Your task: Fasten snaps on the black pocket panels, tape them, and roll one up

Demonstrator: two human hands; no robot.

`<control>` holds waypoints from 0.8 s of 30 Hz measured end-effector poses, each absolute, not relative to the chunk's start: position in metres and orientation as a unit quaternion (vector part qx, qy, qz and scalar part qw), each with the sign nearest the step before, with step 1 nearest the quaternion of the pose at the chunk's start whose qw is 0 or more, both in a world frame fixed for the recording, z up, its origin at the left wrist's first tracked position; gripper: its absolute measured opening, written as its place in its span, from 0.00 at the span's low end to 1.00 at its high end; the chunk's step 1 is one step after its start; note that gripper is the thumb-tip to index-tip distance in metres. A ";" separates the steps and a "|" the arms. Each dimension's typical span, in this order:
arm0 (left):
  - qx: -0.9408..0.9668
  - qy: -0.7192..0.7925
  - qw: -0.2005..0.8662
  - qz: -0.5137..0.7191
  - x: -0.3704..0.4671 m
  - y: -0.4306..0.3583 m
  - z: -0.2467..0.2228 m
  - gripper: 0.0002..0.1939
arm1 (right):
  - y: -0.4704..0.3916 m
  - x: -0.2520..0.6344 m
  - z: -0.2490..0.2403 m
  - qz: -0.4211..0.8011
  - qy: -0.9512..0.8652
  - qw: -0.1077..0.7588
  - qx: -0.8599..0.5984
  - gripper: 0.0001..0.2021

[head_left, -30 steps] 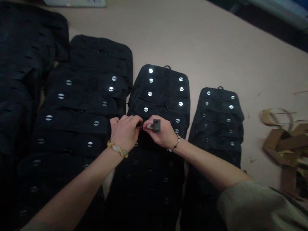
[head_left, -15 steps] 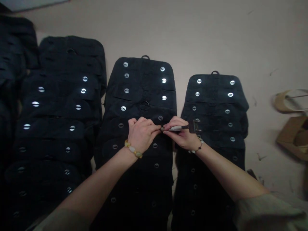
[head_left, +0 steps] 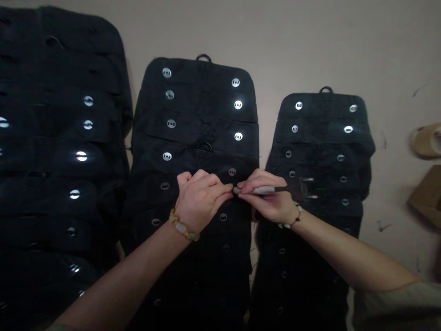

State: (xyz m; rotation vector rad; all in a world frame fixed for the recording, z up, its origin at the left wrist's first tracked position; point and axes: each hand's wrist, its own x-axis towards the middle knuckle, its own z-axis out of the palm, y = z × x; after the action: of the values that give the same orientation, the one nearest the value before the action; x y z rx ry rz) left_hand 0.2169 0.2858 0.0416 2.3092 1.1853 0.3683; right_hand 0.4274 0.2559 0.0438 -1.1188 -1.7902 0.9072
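Note:
My left hand (head_left: 200, 197) is closed in a pinch over the middle stack of black fabric pieces (head_left: 206, 110). Its thumb and forefinger meet my right fingertips at a small greyish bit (head_left: 236, 190), too small to name. In my right hand (head_left: 270, 195) lies a slim tool with a grey grip (head_left: 263, 190); its dark broad end, with two shiny prongs, sticks out to the right. Just above the fingertips sits a round metal disc (head_left: 232, 172), like a magnetic snap's washer. What my left fingers pinch is hidden.
Another stack of black pieces (head_left: 320, 119) with metal discs lies to the right, and a bigger stack (head_left: 86, 41) to the left. A tape roll (head_left: 427, 140) and a cardboard box (head_left: 427, 197) are at the right edge. Thread scraps dot the pale surface.
The view has moved closer, so the stacks appear larger and spread outward. Both hands keep meeting at nearly the same spot, and the tool is still in my right hand.

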 end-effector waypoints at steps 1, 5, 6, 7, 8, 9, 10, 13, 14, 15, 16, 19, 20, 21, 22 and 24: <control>0.850 0.437 0.260 0.138 0.217 0.286 0.041 0.11 | 0.256 0.427 0.044 0.363 -0.705 0.414 -0.446 0.03; 0.847 0.434 0.273 0.137 0.217 0.286 0.041 0.10 | 0.258 0.422 0.045 0.343 -0.721 0.398 -0.453 0.03; 0.844 0.439 0.277 0.134 0.217 0.286 0.041 0.09 | 0.258 0.420 0.046 0.335 -0.730 0.385 -0.454 0.03; 0.839 0.446 0.282 0.131 0.217 0.287 0.042 0.07 | 0.259 0.418 0.047 0.326 -0.741 0.367 -0.459 0.03; 0.834 0.453 0.286 0.130 0.217 0.287 0.042 0.05 | 0.260 0.415 0.049 0.312 -0.754 0.342 -0.466 0.02; 0.829 0.460 0.290 0.128 0.218 0.287 0.043 0.04 | 0.261 0.413 0.052 0.294 -0.769 0.310 -0.476 0.02; 0.826 0.465 0.292 0.126 0.218 0.288 0.044 0.04 | 0.262 0.410 0.055 0.270 -0.785 0.274 -0.486 0.03; 0.828 0.470 0.286 0.111 0.218 0.288 0.045 0.04 | 0.265 0.404 0.066 0.217 -0.825 0.178 -0.490 0.04; 0.828 0.473 0.282 0.106 0.218 0.288 0.045 0.05 | 0.266 0.402 0.070 0.218 -0.831 0.164 -0.485 0.05; 0.828 0.476 0.278 0.102 0.219 0.289 0.045 0.05 | 0.267 0.401 0.073 0.227 -0.832 0.159 -0.481 0.05; 0.828 0.477 0.276 0.101 0.219 0.289 0.045 0.05 | 0.268 0.400 0.075 0.240 -0.830 0.159 -0.478 0.04; 0.829 0.478 0.270 0.103 0.218 0.288 0.041 0.06 | 0.269 0.394 0.080 0.246 -0.830 0.142 -0.480 0.03; 0.831 0.476 0.267 0.105 0.218 0.288 0.039 0.07 | 0.269 0.392 0.081 0.236 -0.835 0.126 -0.482 0.04; 0.834 0.472 0.264 0.107 0.218 0.287 0.037 0.07 | 0.270 0.390 0.082 0.222 -0.840 0.107 -0.483 0.05; 0.838 0.467 0.260 0.110 0.217 0.287 0.035 0.07 | 0.270 0.387 0.082 0.210 -0.845 0.091 -0.484 0.06; 0.844 0.460 0.250 0.114 0.216 0.286 0.032 0.06 | 0.271 0.384 0.083 0.197 -0.851 0.069 -0.483 0.09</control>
State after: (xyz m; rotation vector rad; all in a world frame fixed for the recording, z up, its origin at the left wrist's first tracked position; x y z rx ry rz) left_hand 0.2159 0.2863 0.0321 2.2984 1.2524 0.3099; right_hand 0.3843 0.2712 0.0831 -1.4525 -2.5602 0.5941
